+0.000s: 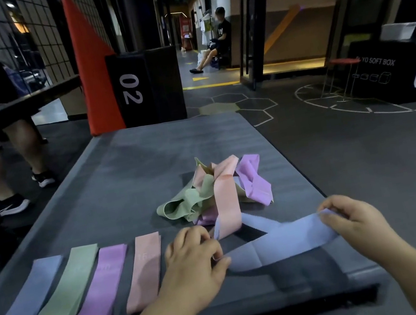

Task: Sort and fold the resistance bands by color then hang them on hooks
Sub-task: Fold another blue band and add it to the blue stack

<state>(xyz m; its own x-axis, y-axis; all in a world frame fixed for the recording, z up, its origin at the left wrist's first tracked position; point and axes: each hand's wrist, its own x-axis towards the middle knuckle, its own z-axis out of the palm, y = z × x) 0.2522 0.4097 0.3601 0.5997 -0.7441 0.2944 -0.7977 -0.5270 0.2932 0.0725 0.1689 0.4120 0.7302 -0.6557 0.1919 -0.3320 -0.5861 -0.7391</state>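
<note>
So both hands were on one blue band (278, 249), stretched out near the front edge of the grey mat (121, 178). The left hand (194, 257) pinched its left end and the right hand (351, 218) pinched the other. Four folded bands lay side by side at the front-left corner: folded blue (23, 301), folded green (68, 287), folded purple (100, 287), folded pink (145, 271). The tangled pile (215, 189) sat mid-mat, nearer the right edge.

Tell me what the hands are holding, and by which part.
A blue band: the left hand pinches its left end, the right hand its right end.
</note>
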